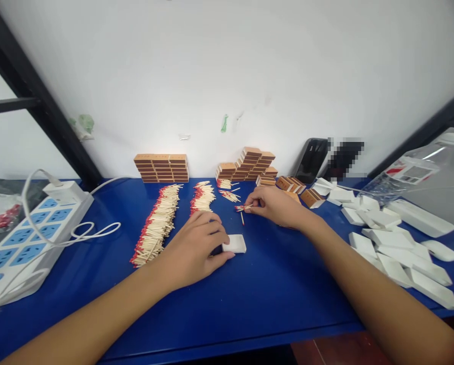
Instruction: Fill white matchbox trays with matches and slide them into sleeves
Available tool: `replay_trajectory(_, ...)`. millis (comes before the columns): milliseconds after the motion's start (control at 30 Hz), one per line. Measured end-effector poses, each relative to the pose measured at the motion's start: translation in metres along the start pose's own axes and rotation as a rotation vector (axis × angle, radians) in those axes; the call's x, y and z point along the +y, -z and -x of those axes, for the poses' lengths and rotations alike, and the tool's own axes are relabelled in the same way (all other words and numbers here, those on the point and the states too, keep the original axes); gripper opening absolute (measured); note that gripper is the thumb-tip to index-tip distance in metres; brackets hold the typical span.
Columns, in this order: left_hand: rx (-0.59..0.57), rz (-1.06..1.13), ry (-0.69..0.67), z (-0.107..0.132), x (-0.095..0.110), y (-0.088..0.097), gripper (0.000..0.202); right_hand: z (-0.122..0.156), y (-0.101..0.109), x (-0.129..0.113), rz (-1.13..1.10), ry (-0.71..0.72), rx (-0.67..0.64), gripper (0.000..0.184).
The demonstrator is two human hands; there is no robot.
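Observation:
My left hand [201, 243] grips the left end of a small white matchbox tray [234, 244] on the blue table. In the fingertips of my right hand [267, 205] is a small bunch of red-tipped matches [243, 208]. One loose match [242, 218] lies just below that bunch. A long row of matches [156, 223] runs beside my left forearm, and a shorter row [203, 196] sits behind my left hand. Several loose matches [230, 195] lie beyond my right fingertips, near the stacked matchboxes.
Brown matchboxes are stacked against the wall at left [161, 168] and centre [252, 165]. White empty trays [394, 248] are heaped at right, near a phone [312, 159] and a plastic bottle [413, 167]. A power strip [33, 238] with a white cable lies at left.

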State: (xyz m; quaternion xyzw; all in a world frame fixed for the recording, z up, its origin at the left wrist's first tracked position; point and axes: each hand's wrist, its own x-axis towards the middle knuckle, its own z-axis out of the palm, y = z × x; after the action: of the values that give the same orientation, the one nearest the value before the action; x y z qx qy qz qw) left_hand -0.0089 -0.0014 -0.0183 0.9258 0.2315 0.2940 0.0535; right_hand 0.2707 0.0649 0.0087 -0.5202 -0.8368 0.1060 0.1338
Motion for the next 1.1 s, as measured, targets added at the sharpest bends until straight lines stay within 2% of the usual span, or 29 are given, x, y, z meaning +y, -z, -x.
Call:
replay_trajectory(200, 0.038, -0.086, 0.057, 0.0, -0.004, 0.007, 0.032, 0.009, 0.012, 0.004, -0.089, 0.098, 0.1, 0.021)
replay_trajectory(367, 0.058, -0.141, 0.086, 0.0, -0.007, 0.005, 0.046, 0.013, 0.017, -0.009, -0.14, 0.119, -0.014, 0.015)
replay_trajectory(500, 0.048, -0.127, 0.112, 0.002, -0.009, 0.004, 0.049, 0.017, 0.017, -0.022, -0.066, 0.044, -0.105, 0.012)
replay_trajectory(633, 0.043, -0.115, 0.11, 0.002, -0.009, 0.005, 0.052, 0.018, 0.02, -0.026, 0.009, -0.019, -0.138, 0.01)
replay_trajectory(733, 0.037, -0.139, 0.094, 0.0, -0.008, 0.007, 0.048, 0.018, 0.024, -0.022, 0.026, -0.048, -0.164, 0.012)
replay_trajectory(933, 0.042, -0.154, 0.094, -0.002, -0.008, 0.009, 0.029, 0.02, 0.024, -0.012, 0.034, -0.027, -0.171, 0.008)
replay_trajectory(1100, 0.019, -0.158, 0.105, 0.0, -0.008, 0.008, 0.027, 0.021, 0.019, -0.017, 0.008, -0.003, -0.145, 0.01)
